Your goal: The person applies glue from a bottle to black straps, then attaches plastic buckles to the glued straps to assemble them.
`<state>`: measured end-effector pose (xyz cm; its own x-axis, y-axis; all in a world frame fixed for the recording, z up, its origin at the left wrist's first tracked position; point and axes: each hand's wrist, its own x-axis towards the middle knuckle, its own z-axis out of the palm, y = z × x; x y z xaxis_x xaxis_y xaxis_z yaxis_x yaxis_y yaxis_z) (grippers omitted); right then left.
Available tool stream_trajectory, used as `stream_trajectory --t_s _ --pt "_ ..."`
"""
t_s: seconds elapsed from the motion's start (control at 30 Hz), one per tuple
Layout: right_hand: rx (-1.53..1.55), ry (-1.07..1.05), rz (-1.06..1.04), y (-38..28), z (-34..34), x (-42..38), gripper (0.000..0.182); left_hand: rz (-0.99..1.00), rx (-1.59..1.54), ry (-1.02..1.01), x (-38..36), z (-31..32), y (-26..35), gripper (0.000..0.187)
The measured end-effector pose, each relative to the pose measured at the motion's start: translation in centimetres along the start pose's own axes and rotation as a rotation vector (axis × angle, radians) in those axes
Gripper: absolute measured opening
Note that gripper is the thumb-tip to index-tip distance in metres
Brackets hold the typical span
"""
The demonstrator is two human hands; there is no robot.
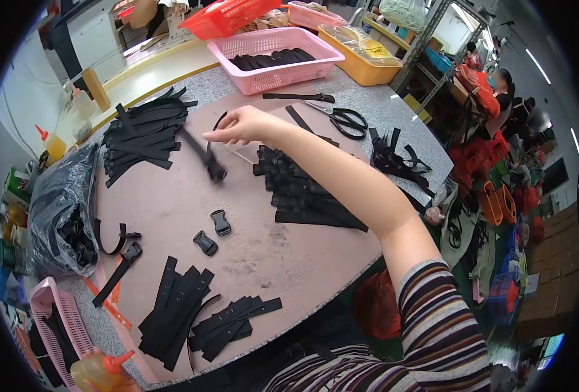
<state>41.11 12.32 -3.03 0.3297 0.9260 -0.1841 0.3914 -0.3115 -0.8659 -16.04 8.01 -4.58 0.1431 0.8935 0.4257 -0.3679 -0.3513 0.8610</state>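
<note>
My right hand [240, 125] is over the upper middle of the table, thumb and fingers pinched at a black webbing strap with a buckle [216, 171]. The strap hangs blurred by motion, so the exact grip is hard to see. At the bottom left corner, my left hand [131, 381] shows only in part, its fingers around a squeeze bottle [96, 372] of yellowish liquid with an orange nozzle. Two loose black side-release buckles [220, 223] lie mid-table. Left of the right hand is a pile of black straps [145, 130]; to its right lies a row of straps with buckles [289, 186].
Black strips [175, 313] lie at the near edge. A plastic bag of black parts [64, 209] stands left, above a pink basket [44, 297]. Scissors [348, 123], a pink basket [263, 78] and a yellow bin [368, 72] are at the back. People sit far right.
</note>
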Motion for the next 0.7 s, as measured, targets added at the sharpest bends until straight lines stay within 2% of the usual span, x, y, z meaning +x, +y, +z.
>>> stream_trajectory --t_s 0.03,0.07,0.17,0.27,0.3,0.4,0.43,0.53,0.6,0.7 --pt "-0.057 0.046 -0.002 1.4 -1.3 0.6 0.062 -0.004 0.010 0.016 -0.1 0.1 0.2 0.058" --pt "-0.100 0.182 0.045 3.2 -3.4 1.5 0.055 -0.007 0.021 0.035 -0.2 0.0 0.5 0.057" --pt "-0.549 0.577 -0.057 10.8 -12.9 3.9 0.028 -0.222 0.028 -0.038 -1.1 -7.4 2.0 0.065" --pt "-0.819 0.714 0.213 13.8 -17.8 1.7 0.029 -0.377 0.765 0.219 0.5 -4.4 4.1 0.072" --pt "-0.809 0.680 0.251 14.1 -18.0 1.4 0.030 -0.425 1.012 0.306 1.2 -2.9 4.7 0.074" --pt "-0.794 0.595 0.325 14.7 -17.1 0.7 0.031 -0.655 1.793 -0.065 2.4 3.9 6.7 0.074" --pt "-0.803 0.582 0.323 14.5 -16.6 0.5 0.030 -0.692 1.824 -0.087 2.5 4.0 6.2 0.077" --pt "-0.819 0.663 0.260 15.2 -16.0 0.2 0.022 -0.607 1.881 -0.186 2.3 3.2 4.8 0.075" --pt "-0.780 0.653 0.256 14.6 -16.5 -0.2 0.019 -0.456 1.928 -0.206 1.8 1.7 3.9 0.069" --pt "-1.005 0.644 -0.053 13.3 -16.8 -2.2 0.014 -0.300 1.890 -0.191 1.4 1.0 3.4 0.063"
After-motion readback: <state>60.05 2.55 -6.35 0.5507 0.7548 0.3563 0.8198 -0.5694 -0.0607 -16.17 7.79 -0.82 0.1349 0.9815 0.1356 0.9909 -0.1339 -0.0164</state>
